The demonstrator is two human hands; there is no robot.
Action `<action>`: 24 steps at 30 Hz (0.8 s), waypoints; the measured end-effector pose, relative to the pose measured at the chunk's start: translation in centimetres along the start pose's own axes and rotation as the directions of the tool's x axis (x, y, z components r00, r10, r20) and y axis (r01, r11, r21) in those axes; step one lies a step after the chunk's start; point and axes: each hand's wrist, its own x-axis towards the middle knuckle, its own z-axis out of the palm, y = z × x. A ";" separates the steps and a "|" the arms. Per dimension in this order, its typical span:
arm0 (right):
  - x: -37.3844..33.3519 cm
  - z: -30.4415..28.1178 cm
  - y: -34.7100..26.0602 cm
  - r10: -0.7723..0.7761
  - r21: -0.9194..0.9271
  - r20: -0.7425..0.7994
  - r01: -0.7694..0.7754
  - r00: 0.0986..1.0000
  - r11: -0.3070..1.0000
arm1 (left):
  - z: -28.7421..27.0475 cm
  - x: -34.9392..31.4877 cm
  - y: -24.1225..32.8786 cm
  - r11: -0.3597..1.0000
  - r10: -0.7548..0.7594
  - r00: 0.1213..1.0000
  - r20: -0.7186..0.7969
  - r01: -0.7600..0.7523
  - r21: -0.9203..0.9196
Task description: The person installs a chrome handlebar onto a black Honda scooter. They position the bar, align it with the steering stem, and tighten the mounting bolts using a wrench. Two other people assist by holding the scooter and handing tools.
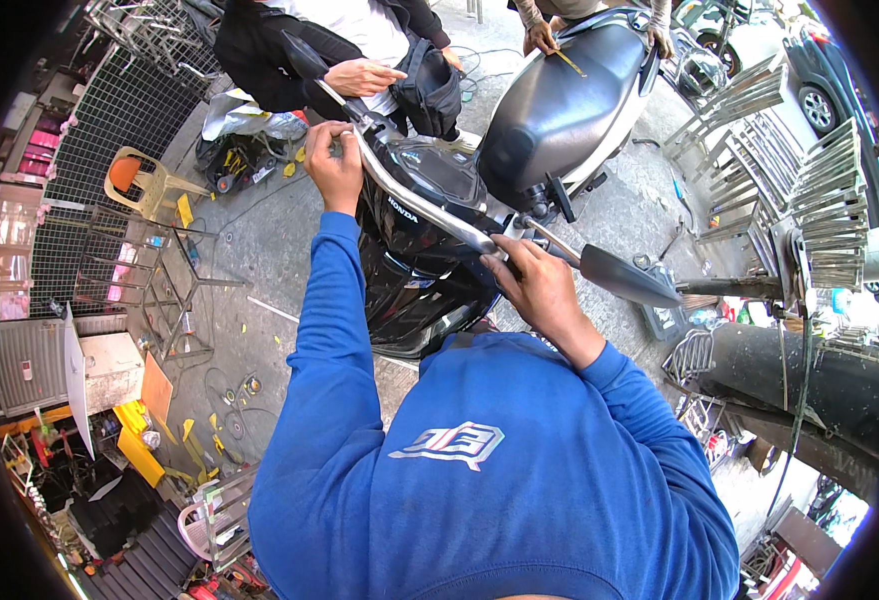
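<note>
1. Head view: one bent silver metal tube (424, 210) lies across the front of one black motor scooter (409, 300), before the wearer.
2. The tube's long axis runs from far left to near right; its left end bends toward the far side.
3. Two hands grip it: the left hand (333, 165) is closed around its left end, the right hand (541, 290) clamped on its right end.
4. The scooter points toward the wearer, with one black seat (564, 105) and two mirrors (629, 278).
5. Two other people stand far off, one behind each side; the right one holds one yellow strip (571, 63) over the seat.
</note>
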 end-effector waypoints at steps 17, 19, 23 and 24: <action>-0.5 -0.2 -0.1 -0.014 0.011 -0.047 0.014 0.999 1.000 | -0.1 0.1 0.2 1.000 -0.006 1.000 -0.006 0.006 -0.007; -0.8 -0.4 0.1 -0.012 0.012 -0.077 0.013 0.997 1.000 | 0.0 0.1 0.1 1.000 0.004 1.000 -0.017 -0.004 -0.005; -1.5 -0.6 0.3 -0.013 0.011 -0.089 0.014 0.996 1.000 | 0.0 0.0 -0.2 1.000 -0.011 1.000 -0.007 0.011 -0.014; -1.6 -0.5 0.4 -0.019 0.019 -0.099 0.021 0.995 1.000 | 0.0 0.0 -0.2 1.000 -0.016 1.000 -0.002 0.016 -0.014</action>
